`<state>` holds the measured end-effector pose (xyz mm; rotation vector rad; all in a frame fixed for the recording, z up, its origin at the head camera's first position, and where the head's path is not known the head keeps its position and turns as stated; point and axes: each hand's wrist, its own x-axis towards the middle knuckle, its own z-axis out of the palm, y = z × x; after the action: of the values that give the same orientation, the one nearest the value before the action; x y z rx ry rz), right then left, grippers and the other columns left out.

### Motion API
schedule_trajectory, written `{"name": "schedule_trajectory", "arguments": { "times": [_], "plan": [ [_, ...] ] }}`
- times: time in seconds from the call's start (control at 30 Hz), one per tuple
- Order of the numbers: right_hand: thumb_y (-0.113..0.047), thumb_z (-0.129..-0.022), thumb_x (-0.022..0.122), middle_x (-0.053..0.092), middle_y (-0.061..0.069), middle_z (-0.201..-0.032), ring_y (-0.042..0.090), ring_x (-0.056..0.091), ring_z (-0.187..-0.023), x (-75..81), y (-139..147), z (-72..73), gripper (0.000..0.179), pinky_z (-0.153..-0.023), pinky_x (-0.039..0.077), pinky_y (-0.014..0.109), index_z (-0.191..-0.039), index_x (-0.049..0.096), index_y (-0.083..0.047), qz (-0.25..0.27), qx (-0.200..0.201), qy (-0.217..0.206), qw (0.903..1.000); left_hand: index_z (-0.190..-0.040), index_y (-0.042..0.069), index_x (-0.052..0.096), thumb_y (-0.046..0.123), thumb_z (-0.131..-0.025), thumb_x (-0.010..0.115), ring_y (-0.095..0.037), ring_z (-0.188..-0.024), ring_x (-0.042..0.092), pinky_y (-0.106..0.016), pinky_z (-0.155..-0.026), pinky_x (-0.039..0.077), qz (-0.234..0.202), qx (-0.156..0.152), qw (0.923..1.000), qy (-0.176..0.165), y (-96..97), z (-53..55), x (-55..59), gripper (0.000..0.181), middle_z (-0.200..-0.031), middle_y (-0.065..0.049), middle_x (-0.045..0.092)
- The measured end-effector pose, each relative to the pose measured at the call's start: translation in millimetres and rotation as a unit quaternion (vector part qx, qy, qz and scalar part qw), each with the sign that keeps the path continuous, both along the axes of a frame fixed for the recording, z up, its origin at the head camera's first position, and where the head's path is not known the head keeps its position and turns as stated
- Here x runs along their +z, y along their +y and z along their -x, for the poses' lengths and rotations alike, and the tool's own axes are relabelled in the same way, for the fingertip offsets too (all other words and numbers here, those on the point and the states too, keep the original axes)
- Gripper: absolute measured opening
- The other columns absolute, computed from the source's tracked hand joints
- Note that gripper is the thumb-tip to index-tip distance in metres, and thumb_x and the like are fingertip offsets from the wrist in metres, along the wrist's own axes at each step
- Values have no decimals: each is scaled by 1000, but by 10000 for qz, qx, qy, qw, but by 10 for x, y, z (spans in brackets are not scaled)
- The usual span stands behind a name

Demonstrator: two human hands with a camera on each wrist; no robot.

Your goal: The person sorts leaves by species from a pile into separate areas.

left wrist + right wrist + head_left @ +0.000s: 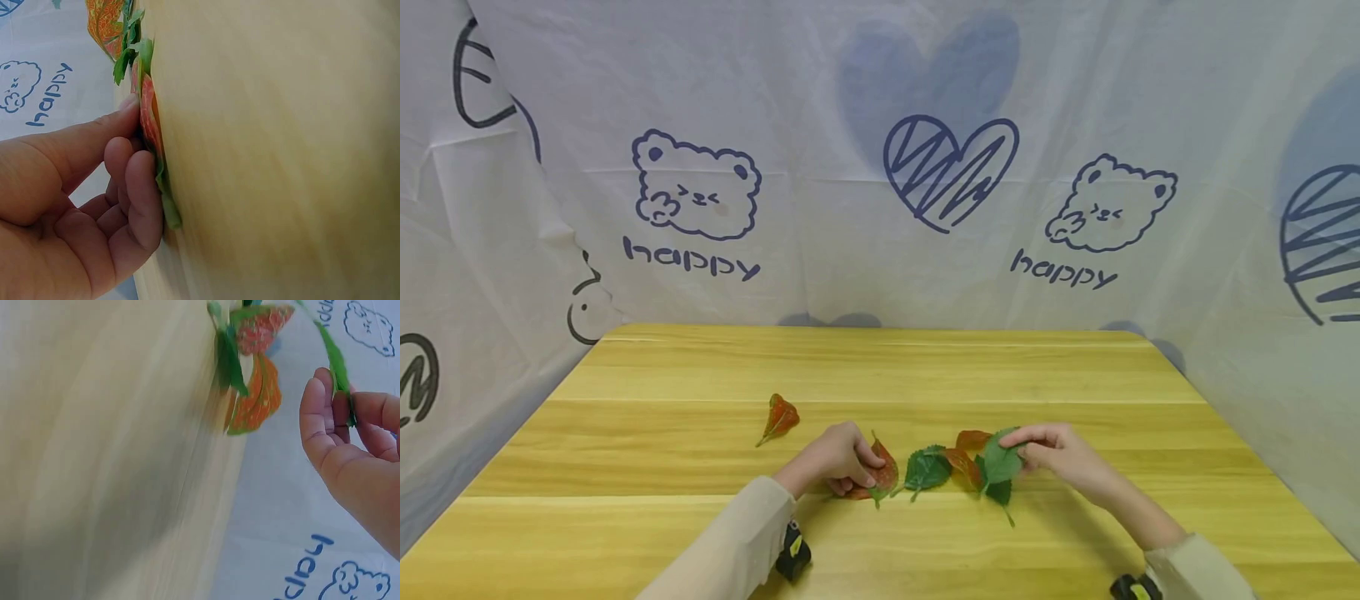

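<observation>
Yellow, wood-grained, the worktop [850, 367] is seen in the head view, with a white cloth [820, 108] hung behind it. Near the middle, a speckled red leaf [887, 471] is pinched by the left hand [841, 458]. A pale green leaf [1001, 462] is held by the right hand [1052, 450], in front of a dark green leaf [999, 492]. Between the hands, a toothed green leaf [928, 468] and an orange leaf [964, 467] are laid. Farther back on the left, a folded red leaf [783, 416] is placed apart.

In the left wrist view, the speckled red leaf is seen nearly edge-on, close to the worktop, with the thumb pressed against it.

In the right wrist view, the pale green leaf is gripped between thumb and fingers, raised off the worktop.
</observation>
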<state>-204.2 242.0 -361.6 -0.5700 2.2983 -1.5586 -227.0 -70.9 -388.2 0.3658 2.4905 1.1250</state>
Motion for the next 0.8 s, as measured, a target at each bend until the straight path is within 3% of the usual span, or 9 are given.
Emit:
{"name": "schedule_trajectory", "arguments": {
  "times": [0.27, 0.5, 0.8],
  "plan": [
    [-2, -92, 39, 58, 18, -99, 11, 56, -73, -1, 108, 132, 28, -67, 49, 36, -105, 52, 19, -78, -639, 302, 9975, -93, 5, 72, -3, -71, 71, -8, -38, 41, -26, -40, 46, 43, 31, 10000, 25, 10, -11, 10, 23, -83, -9, 67],
    [-6, -83, 61, 57, 8, -83, 17, 54, -70, -23, 194, 254, 30, -67, 50, 34, -103, 53, 15, -388, -1221, 301, 9913, -92, 5, 72, -2, -71, 71, -9, -38, 41, -26, -41, 45, 89, 82, 9999, 1, 27, -15, 12, 23, -85, -9, 67],
    [6, -83, 53, 51, 19, -95, 17, 54, -68, -25, 208, 426, 24, -61, 50, 36, -105, 48, 15, -559, -1524, 449, 9857, -94, 5, 71, -2, -71, 71, -8, -37, 40, -25, -40, 45, 60, 63, 10000, 26, 16, -28, 21, 23, -83, -9, 67]
  ]
}}
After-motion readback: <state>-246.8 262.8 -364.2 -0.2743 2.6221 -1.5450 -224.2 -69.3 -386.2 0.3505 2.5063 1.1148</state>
